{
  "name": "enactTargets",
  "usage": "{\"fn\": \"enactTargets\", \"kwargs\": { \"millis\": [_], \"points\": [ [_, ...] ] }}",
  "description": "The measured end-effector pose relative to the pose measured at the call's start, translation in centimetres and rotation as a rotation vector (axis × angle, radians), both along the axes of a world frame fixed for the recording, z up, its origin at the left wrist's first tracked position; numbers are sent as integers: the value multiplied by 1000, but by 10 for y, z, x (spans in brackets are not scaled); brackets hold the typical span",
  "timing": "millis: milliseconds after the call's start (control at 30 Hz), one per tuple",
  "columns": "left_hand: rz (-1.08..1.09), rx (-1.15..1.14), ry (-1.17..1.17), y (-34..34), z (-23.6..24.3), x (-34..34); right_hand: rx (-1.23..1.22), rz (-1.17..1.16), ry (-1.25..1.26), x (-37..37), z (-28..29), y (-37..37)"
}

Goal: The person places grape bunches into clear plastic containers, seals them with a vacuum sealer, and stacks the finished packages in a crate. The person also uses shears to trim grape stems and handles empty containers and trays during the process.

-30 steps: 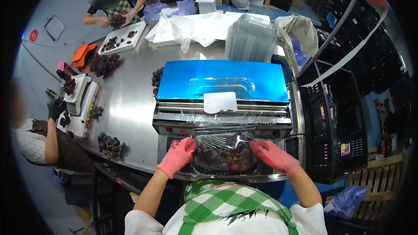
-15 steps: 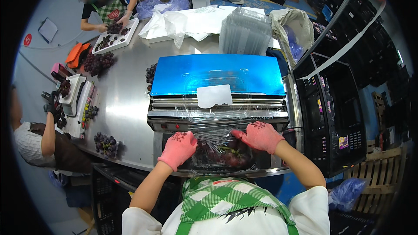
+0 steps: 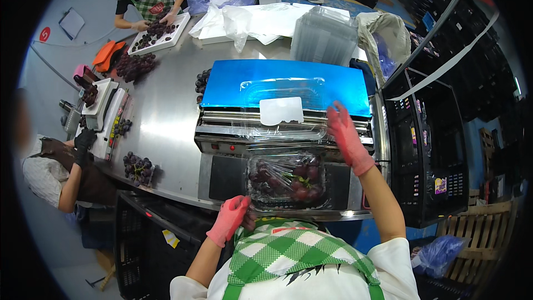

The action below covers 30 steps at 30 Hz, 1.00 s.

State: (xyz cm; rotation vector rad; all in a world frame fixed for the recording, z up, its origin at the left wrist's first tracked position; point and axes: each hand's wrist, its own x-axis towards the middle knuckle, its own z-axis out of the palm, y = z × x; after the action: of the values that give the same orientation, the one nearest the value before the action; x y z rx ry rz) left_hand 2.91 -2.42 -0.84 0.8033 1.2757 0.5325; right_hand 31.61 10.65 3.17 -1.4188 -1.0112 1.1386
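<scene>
Wrinkled clear film (image 3: 282, 172) covers round grapes (image 3: 306, 190) in a rectangular tray (image 3: 286, 205).

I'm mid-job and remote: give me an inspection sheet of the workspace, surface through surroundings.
Surface: steel table, glare left of the machine.
Job's things: clear tray of dark grapes in front of the blue-topped machine; wrinkled film over the grapes.
Clutter: loose grape bunch at left; stacked clear trays and white sheets beyond the machine.
Grippers: left gloved hand near the tray's front-left corner, grip unclear; right gloved hand at the machine's right end, fingers extended.
Cables: possible dark cord at the machine's right end, too small to confirm.
Surroundings: co-worker in checked apron far left; co-worker in brown apron at left; black crate at right.
</scene>
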Motion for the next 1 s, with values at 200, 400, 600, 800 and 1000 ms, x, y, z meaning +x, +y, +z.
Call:
{"fn": "enactTargets", "kwargs": {
  "millis": [200,400,600,800,1000],
  "points": [
    [131,-170,-337,-4,20,-12,-40,409,-320,15,32,-49],
    [-175,-74,-125,1,10,-19,213,308,-729,26,-31,-132],
    [-123,-63,-121,2,5,-14,-470,310,273,22,-50,-179],
    [-39,-98,-12,7,10,-4,-565,313,470,25,-33,-161],
    [-112,14,-43,7,11,-15,-434,451,144,26,-47,-160]
  ]
}}
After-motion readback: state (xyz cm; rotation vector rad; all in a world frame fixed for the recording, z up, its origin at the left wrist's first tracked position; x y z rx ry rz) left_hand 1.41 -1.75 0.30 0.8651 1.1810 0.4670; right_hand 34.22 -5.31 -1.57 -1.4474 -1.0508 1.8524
